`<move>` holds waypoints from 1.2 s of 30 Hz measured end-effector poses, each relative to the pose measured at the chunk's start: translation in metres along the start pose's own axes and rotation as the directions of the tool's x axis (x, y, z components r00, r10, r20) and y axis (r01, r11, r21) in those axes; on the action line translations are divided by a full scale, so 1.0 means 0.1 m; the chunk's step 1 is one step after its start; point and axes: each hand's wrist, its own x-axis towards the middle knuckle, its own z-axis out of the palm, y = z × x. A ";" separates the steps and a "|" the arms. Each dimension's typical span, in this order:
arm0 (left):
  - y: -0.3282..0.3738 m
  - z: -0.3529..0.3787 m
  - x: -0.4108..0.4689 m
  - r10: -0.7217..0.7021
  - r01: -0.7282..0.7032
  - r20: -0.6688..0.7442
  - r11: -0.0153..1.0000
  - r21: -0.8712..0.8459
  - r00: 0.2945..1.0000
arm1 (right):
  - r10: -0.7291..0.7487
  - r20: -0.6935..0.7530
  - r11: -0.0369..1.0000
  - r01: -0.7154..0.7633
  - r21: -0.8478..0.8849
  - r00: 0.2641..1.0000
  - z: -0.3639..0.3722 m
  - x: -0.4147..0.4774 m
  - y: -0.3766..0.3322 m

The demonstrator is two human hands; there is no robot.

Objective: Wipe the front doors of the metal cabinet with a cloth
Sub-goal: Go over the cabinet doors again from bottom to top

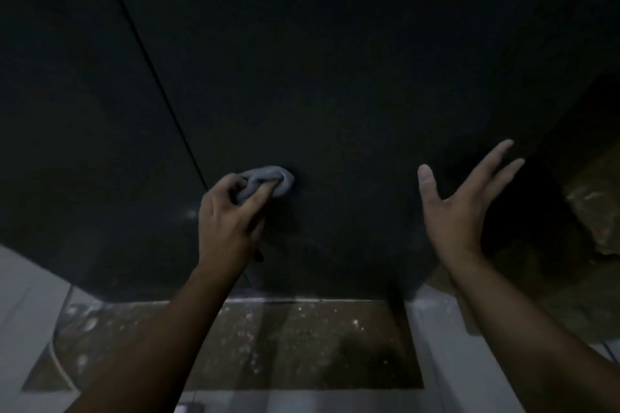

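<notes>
Bare left hand (228, 221) and right hand (459, 208) on bare, slim forearms (161, 329); long fingers, short nails.

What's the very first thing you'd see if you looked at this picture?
The big dark cabinet door fills nearly the whole picture. Near the middle, the left hand grips a bunched grey cloth against it. To the right, the right hand is open with its fingers spread.
</notes>
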 end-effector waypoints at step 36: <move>0.99 1.34 -0.81 -0.002 0.162 0.322 0.868 -0.470 0.947 | -0.305 0.381 0.880 0.411 -0.237 0.873 0.81 -0.63 0.18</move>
